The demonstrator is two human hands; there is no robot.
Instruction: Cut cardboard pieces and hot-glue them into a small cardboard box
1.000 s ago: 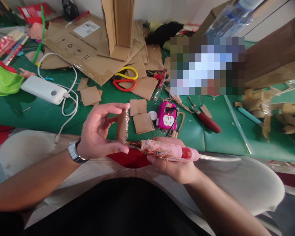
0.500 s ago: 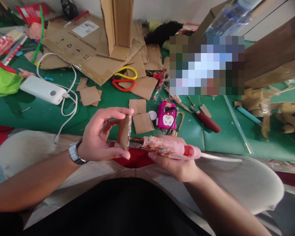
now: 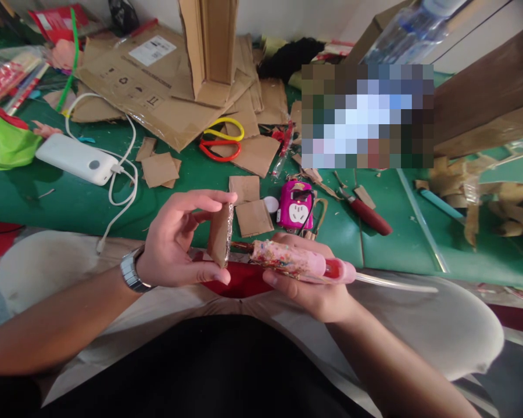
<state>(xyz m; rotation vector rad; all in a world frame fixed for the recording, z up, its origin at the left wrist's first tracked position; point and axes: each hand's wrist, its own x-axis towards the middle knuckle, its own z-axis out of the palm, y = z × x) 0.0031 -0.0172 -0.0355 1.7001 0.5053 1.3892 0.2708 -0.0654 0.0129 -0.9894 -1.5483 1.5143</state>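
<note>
My left hand (image 3: 174,244) pinches a small piece of cardboard (image 3: 219,235) between thumb and fingertips, its layered edge facing right. A pink hot glue gun (image 3: 292,259), crusted with dried glue, lies in my right hand (image 3: 320,296), its nozzle pointing left at the cardboard's edge. Whether the tip touches the edge I cannot tell. From the back of the glue gun a clear glue stick (image 3: 394,283) sticks out to the right. Just beyond my hands, cardboard squares (image 3: 253,217) lie on the green table (image 3: 192,203) beside a magenta socket adapter (image 3: 295,206).
A white power bank (image 3: 76,158) with a cable lies at left. Behind are scissors (image 3: 221,139) with yellow and orange handles, a flattened cardboard box (image 3: 126,81) and an upright cardboard piece (image 3: 209,52). A red-handled tool (image 3: 368,215) rests at right. Part of the view is pixelated.
Both hands keep almost the same pose. The clear glue stick behind the glue gun appears to reach slightly farther right than before.
</note>
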